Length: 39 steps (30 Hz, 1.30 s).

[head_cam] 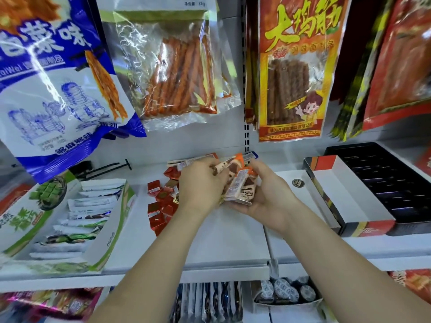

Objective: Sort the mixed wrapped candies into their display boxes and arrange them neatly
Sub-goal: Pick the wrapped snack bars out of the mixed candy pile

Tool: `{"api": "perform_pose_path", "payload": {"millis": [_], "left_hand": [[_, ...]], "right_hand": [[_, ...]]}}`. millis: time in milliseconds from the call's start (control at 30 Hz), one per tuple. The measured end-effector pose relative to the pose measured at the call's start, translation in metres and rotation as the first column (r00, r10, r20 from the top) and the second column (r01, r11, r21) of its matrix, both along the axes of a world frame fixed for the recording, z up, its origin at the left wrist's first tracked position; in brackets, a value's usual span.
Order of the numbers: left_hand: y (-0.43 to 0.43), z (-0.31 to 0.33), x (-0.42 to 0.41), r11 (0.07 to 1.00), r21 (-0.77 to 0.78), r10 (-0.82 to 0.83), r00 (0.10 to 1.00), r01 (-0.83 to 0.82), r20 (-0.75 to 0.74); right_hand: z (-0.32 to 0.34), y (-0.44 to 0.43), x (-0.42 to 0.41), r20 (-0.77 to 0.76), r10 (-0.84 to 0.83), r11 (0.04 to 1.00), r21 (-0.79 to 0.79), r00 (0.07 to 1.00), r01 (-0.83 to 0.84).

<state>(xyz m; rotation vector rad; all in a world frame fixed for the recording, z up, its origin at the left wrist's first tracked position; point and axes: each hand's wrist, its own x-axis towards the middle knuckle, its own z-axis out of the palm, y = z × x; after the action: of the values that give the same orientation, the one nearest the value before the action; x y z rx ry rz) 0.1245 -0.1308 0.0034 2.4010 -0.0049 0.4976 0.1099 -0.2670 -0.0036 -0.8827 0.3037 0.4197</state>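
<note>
A bundle of wrapped chocolate bars (241, 185) in white, brown and orange wrappers is held over the white shelf (224, 243). My right hand (263, 194) cups it from below with curled fingers. My left hand (201, 183) grips the bundle from the left and top. Several small red square candies (161, 206) lie loose on the shelf beside my left wrist. More flat wrapped bars (191, 160) lie behind the hands. A green display box (109, 229) at the left holds rows of white and green wrapped bars. An empty red-and-black display box (345, 201) stands at the right.
Large snack bags hang above the shelf: a blue and white one (58, 89), a clear one (172, 73), a red and yellow one (296, 71). A black tray (382, 178) sits at the far right. Below the shelf edge are more packets (207, 301) and dark round cups (286, 291).
</note>
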Motion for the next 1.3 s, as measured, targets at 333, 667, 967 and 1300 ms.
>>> {"api": "perform_pose_path", "payload": {"millis": [333, 667, 967, 1300], "left_hand": [[-0.038, 0.023, -0.032, 0.934, -0.024, -0.357, 0.922, 0.357, -0.153], [-0.089, 0.018, -0.041, 0.721, -0.072, -0.675, 0.675, 0.689, -0.298], [-0.175, 0.013, -0.033, 0.666, -0.035, -0.745, 0.661, 0.745, -0.088], [-0.237, -0.021, -0.05, 0.475, 0.515, -0.698, 0.662, 0.713, -0.273]], "right_hand": [[0.002, -0.019, -0.004, 0.207, -0.153, 0.903, -0.368, 0.966, 0.222], [0.025, -0.099, -0.027, 0.223, 0.269, 0.707, -0.706, 0.937, -0.035], [0.051, -0.184, -0.055, 0.251, 0.233, 0.604, -0.795, 0.939, 0.063], [0.03, -0.272, -0.067, 0.378, -0.022, 0.063, -0.923, 0.926, 0.378]]}}
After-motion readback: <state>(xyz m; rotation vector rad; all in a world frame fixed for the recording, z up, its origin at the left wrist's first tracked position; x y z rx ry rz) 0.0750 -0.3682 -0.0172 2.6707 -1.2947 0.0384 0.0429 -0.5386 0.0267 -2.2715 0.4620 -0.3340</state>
